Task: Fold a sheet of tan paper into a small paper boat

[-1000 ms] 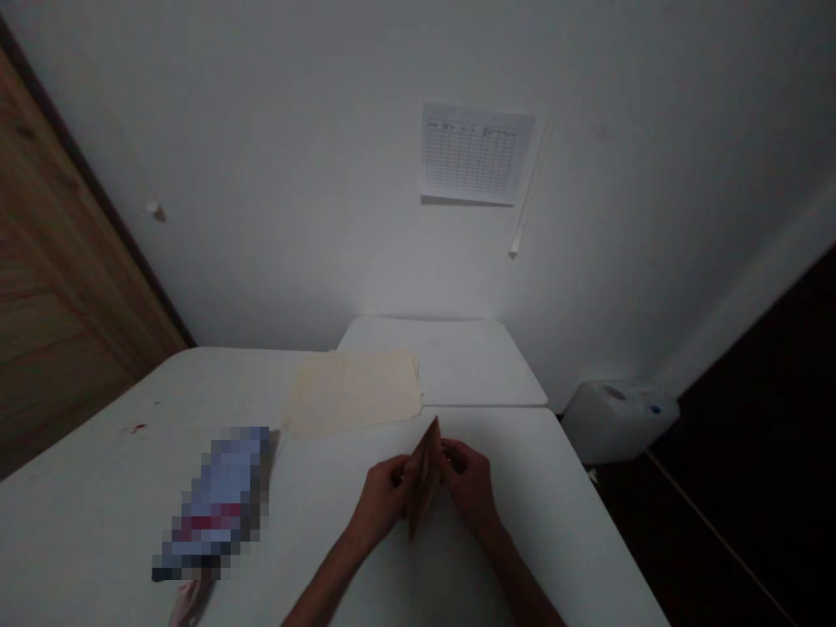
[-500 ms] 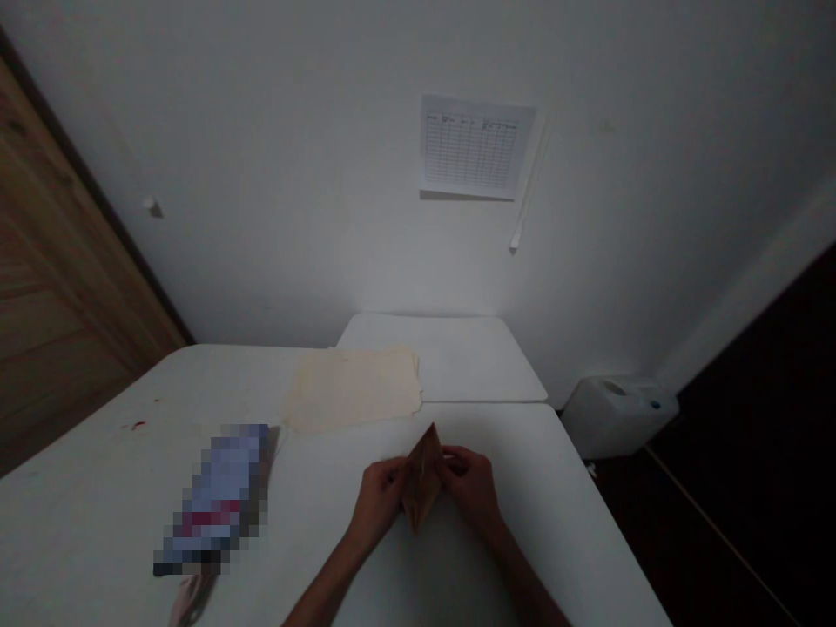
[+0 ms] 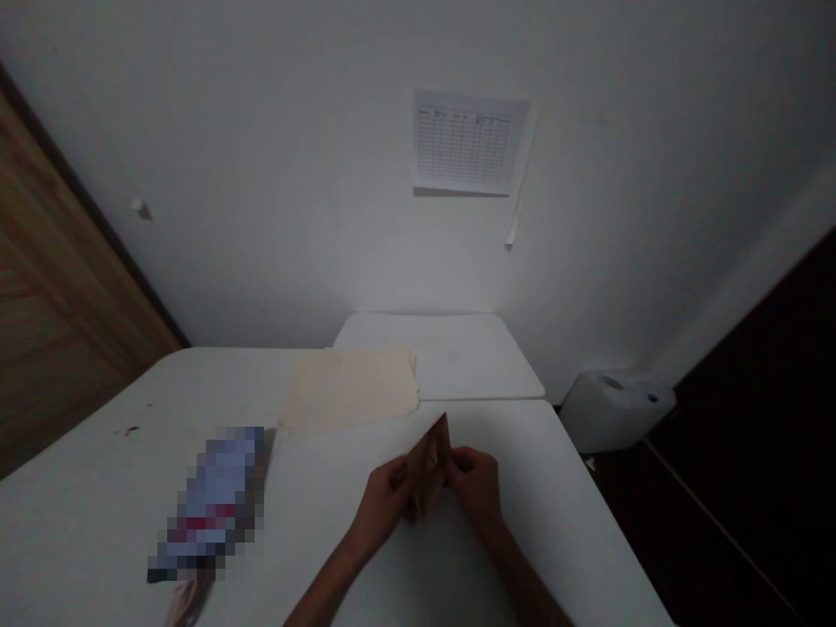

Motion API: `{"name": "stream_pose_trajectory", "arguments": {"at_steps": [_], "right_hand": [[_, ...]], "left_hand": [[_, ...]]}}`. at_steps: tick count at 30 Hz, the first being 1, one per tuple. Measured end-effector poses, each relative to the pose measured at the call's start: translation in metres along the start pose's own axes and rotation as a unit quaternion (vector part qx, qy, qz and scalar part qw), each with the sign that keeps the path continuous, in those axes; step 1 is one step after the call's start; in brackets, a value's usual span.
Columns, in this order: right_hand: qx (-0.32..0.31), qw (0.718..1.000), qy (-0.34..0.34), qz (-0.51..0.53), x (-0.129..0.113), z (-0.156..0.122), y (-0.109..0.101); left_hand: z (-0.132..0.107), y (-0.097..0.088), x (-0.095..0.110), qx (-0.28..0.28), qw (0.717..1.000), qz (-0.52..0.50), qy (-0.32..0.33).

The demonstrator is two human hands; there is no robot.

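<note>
A small folded piece of brown paper (image 3: 428, 466) is held between my two hands, just above the white table (image 3: 340, 540). It stands tilted, with a pointed top and a gap between its layers. My left hand (image 3: 385, 492) pinches its left side, fingers partly hidden behind the paper. On the other side, the thumb and fingers of my right hand (image 3: 475, 483) grip the right edge. Beyond my hands lies a flat cream sheet (image 3: 353, 390) with uneven edges, perhaps several layers.
A pixelated blue item (image 3: 219, 496) with a pale strap (image 3: 183, 601) lies on the table's left. A smaller white tabletop (image 3: 437, 353) adjoins the far edge. On the floor at right stands a white plastic container (image 3: 617, 418). A printed chart (image 3: 462, 144) hangs on the wall.
The brown paper has turned and its top point has shifted right and up. Both hands keep hold of it, the right one slightly further right. The view has shifted a little.
</note>
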State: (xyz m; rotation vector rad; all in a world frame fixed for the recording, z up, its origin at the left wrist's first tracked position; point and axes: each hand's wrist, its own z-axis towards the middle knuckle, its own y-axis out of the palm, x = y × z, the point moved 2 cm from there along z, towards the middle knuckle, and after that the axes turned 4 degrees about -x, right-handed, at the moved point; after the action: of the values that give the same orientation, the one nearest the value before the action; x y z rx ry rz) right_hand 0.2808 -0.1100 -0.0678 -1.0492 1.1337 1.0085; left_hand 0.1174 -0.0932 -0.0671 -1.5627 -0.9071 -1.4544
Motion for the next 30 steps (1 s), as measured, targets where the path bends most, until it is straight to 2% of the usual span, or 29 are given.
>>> {"name": "stream_pose_trajectory", "arguments": {"at_steps": [5, 8, 12, 19, 25, 30], "right_hand": [[0.036, 0.999, -0.002, 0.026, 0.003, -0.002, -0.001], [0.041, 0.999, -0.003, 0.019, 0.0, -0.003, 0.0], [0.028, 0.999, -0.006, -0.015, -0.008, -0.005, 0.0], [-0.001, 0.988, -0.139, -0.06, -0.022, -0.007, -0.012], [0.018, 0.986, -0.149, -0.066, -0.026, -0.004, -0.023], [0.02, 0.983, -0.167, -0.078, -0.031, -0.004, -0.025]], "left_hand": [[0.0, 0.007, -0.006, -0.04, 0.995, -0.055, -0.076], [-0.001, 0.01, -0.006, -0.021, 0.991, -0.08, -0.101], [-0.003, 0.01, 0.0, 0.016, 0.993, -0.056, -0.101], [-0.006, 0.005, 0.0, 0.039, 0.993, 0.037, -0.109], [-0.006, 0.003, 0.0, 0.022, 0.991, 0.09, -0.095], [-0.008, 0.004, 0.004, 0.013, 0.989, 0.105, -0.107]]}}
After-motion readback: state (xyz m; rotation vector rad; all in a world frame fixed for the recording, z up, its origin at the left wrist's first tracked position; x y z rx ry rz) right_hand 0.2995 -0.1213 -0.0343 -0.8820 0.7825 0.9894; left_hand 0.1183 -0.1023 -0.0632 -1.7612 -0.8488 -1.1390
